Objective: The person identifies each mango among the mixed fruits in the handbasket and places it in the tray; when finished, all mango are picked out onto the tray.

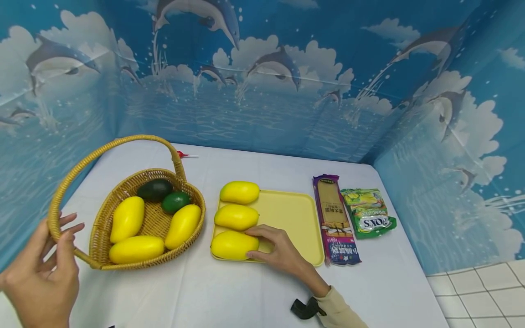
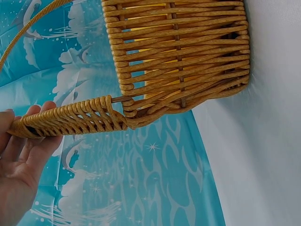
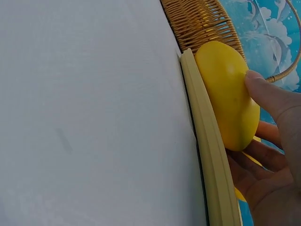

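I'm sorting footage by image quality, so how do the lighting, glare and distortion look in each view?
Head view: brightest, with soft highlights on the yellow mangoes and wide-angle stretching toward the edges; left wrist view: dimmer and turned sideways, with the weave of the basket clear; right wrist view: also dim, the white cloth looking grey, a mild sheen on the nearest mango.

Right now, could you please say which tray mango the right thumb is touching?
The front mango, lowest in the head view: the right hand has its thumb on it; the middle mango and far mango lie beyond.
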Available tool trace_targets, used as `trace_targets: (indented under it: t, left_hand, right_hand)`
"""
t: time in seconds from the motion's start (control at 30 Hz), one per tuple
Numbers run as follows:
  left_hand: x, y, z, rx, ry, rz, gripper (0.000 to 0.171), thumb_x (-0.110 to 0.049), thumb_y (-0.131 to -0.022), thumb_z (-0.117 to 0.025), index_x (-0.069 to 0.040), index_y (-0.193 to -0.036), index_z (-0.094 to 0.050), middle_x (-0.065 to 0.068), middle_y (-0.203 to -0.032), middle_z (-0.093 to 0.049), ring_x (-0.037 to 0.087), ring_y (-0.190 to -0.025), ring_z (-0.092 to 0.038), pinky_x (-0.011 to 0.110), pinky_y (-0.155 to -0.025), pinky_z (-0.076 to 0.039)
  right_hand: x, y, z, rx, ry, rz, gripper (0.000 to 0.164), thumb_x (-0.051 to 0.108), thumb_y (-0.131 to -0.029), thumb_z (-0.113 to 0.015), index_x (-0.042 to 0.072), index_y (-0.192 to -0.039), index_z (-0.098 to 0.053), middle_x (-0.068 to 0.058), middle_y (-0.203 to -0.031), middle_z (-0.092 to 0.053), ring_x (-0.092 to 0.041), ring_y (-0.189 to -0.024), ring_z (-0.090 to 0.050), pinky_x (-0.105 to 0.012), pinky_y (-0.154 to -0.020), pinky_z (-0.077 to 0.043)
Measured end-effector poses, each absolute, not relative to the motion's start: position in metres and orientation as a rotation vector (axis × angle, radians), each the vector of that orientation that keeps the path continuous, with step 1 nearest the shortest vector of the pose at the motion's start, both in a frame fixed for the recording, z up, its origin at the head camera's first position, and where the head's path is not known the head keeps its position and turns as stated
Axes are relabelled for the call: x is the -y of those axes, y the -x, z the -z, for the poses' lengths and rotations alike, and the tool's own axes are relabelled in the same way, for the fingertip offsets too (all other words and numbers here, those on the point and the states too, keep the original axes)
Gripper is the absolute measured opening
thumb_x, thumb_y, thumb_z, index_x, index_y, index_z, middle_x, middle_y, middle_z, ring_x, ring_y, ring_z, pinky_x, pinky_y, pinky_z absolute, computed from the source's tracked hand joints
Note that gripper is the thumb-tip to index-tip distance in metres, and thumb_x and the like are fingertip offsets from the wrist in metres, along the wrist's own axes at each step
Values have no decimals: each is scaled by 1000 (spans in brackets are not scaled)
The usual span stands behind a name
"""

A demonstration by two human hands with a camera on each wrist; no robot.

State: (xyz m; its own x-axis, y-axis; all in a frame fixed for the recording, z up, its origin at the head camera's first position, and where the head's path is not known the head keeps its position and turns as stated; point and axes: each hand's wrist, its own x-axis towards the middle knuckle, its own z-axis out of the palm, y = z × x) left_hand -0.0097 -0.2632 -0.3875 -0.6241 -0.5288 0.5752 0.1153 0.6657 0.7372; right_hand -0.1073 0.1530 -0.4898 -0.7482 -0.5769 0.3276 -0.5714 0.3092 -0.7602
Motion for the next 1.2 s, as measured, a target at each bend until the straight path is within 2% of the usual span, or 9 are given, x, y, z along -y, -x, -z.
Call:
trace_targets:
  t: [0.17,0.4,0.63,0.77,0.93,1.2]
  left_hand:
    - [263,10,389,2037,-335,976,42,-5,-106,-66,-24,-143,-71,-2,-132,-76,-15,-106,-67,4,-89,-51]
    - [262,9,386,2039,-316,987,40,-7,-106,-65,-23,-143,-71,-2,-133,-75,-14,-107,-67,5,-90,-51]
    - [263,10,386,2043,-316,989,39,-9,-107,-66,-24,-142,-71,-3,-132,-76,-15,-106,-67,6,-89,-51]
    - [262,11,386,2043,-327,994,40,-8,-106,-67,-25,-142,-71,-4,-132,-76,-14,-106,-67,6,-90,-51]
    - [263,10,387,2039,-326,984,41,-7,-105,-67,-25,-143,-71,-3,-132,-76,-15,-105,-67,5,-89,-51]
    - [261,9,387,2035,-325,995,44,-6,-105,-67,-27,-144,-70,-2,-132,-76,-13,-106,-68,6,-90,-52]
  right_hand:
    - [-156,108,484,-2549,1136,1465,49,12,-89,-90,1,-133,-73,-11,-131,-75,-26,-120,-73,-36,-106,-60]
    - [-173,112,469,-2517,1103,1534,40,5,-90,-88,-1,-126,-75,-17,-124,-77,-33,-114,-75,-48,-98,-64]
    - [-188,128,420,-2406,1144,1480,40,2,-92,-85,0,-131,-74,-18,-127,-76,-30,-119,-73,-51,-102,-61]
    - [-188,140,389,-2313,1301,1347,45,4,-94,-84,-1,-136,-71,-16,-134,-74,-28,-122,-72,-45,-104,-62]
    - [-168,157,358,-2082,1474,1239,51,4,-95,-82,-2,-143,-66,-15,-143,-69,-27,-134,-66,-41,-112,-57]
    - [-91,185,325,-1643,1586,1188,58,-5,-95,-79,-12,-148,-56,-25,-150,-61,-28,-145,-56,-47,-125,-45]
